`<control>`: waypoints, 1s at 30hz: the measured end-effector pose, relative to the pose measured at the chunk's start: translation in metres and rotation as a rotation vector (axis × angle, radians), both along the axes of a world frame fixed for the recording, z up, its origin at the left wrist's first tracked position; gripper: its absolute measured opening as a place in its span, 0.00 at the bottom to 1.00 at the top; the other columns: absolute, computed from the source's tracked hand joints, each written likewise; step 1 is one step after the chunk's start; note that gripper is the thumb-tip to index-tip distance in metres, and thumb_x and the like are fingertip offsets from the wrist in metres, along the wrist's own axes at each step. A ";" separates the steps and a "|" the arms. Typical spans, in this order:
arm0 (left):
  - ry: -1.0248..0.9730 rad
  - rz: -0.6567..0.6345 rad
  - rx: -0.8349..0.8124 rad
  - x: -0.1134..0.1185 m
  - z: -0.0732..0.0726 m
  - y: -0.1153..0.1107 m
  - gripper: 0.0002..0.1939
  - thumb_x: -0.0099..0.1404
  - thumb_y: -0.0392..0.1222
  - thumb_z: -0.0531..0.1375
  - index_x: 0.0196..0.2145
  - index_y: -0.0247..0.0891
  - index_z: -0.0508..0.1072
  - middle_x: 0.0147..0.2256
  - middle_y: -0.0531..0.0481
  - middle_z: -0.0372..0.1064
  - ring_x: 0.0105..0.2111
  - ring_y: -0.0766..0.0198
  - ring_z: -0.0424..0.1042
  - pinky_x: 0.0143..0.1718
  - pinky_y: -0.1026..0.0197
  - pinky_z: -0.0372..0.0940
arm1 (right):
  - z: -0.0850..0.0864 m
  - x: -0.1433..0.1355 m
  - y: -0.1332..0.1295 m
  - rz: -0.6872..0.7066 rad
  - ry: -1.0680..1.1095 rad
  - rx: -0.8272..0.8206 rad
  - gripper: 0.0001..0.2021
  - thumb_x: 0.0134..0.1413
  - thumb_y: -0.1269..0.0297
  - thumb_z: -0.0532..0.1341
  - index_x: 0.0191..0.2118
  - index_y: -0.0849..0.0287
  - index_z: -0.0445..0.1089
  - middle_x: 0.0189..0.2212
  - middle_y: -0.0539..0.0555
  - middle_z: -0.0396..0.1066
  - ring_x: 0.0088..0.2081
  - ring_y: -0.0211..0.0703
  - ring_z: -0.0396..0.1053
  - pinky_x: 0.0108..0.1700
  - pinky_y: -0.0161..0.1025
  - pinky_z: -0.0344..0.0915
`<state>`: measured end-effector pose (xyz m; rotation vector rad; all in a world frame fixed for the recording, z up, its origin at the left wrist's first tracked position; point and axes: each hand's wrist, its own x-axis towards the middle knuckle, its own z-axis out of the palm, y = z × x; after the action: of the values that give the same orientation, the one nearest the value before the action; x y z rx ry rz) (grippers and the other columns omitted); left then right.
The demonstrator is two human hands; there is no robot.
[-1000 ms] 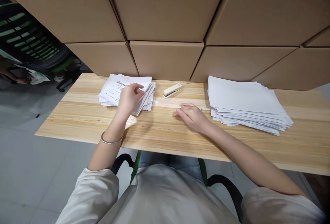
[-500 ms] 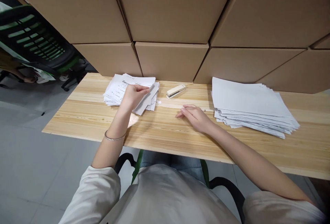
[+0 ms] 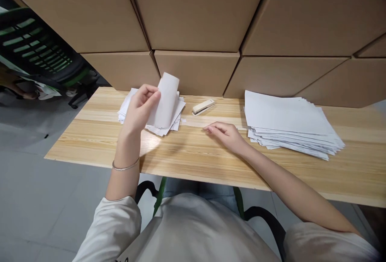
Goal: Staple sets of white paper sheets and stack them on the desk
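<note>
**A slip lifted off the left pile**

The left hand (image 3: 140,107) is raised above the bench (image 3: 211,161), pinching a narrow white slip (image 3: 165,101) between thumb and fingers. The slip stands nearly upright, its blank side toward the camera and its top edge curling over, and its lower end hangs just above the small pile (image 3: 173,117) of printed slips it seems to belong to. That pile sits at the back left of the bench, fanned and untidy, close against the boxes (image 3: 196,71).

The right hand (image 3: 224,133) lies low on the bench between the two piles, fingers loosely stretched toward the left and holding nothing; its fingertips touch or nearly touch the wood. A cream stapler (image 3: 203,106) lies just behind it, apart from both hands. To the right is a larger stack (image 3: 286,125) of full sheets, slightly splayed.

The step in hand looks like taking one slip from the pile. The next move would call for keeping the pinch firm on thin, floppy paper, making sure only one slip has come away, and bringing it toward the waiting right hand without disturbing the loose pile below.
</note>
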<state>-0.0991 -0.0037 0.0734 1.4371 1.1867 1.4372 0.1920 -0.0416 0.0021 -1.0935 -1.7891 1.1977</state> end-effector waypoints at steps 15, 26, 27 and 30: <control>0.260 -0.015 -0.216 0.036 -0.015 -0.007 0.16 0.65 0.56 0.58 0.31 0.40 0.68 0.32 0.48 0.73 0.33 0.62 0.72 0.37 0.60 0.67 | 0.026 0.044 0.008 -0.302 0.334 -0.543 0.21 0.41 0.55 0.74 0.43 0.58 0.77 0.40 0.58 0.80 0.42 0.55 0.78 0.44 0.47 0.74; 1.159 0.116 -0.330 0.032 -0.025 -0.004 0.25 0.58 0.57 0.61 0.44 0.34 0.71 0.42 0.36 0.73 0.43 0.45 0.71 0.43 0.52 0.64 | 0.012 0.051 0.002 -0.282 0.049 -0.615 0.13 0.51 0.60 0.67 0.42 0.58 0.78 0.34 0.56 0.80 0.38 0.53 0.78 0.39 0.43 0.74; 1.151 0.117 -0.339 0.032 -0.023 -0.004 0.25 0.58 0.57 0.61 0.44 0.34 0.72 0.42 0.37 0.73 0.43 0.46 0.72 0.42 0.52 0.64 | 0.012 0.051 0.002 -0.283 0.041 -0.616 0.13 0.51 0.60 0.67 0.42 0.58 0.78 0.34 0.56 0.80 0.38 0.52 0.78 0.39 0.43 0.74; 1.095 0.104 -0.380 0.030 -0.016 -0.004 0.24 0.58 0.56 0.60 0.44 0.36 0.74 0.37 0.41 0.74 0.38 0.50 0.72 0.39 0.55 0.63 | 0.014 0.050 0.001 -0.286 0.036 -0.624 0.13 0.52 0.60 0.66 0.42 0.58 0.78 0.35 0.56 0.80 0.38 0.51 0.78 0.39 0.42 0.74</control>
<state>-0.0687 -0.0079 0.0575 1.9236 2.0537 0.3292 0.2419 -0.0404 0.0158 -1.5958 -1.1909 1.6226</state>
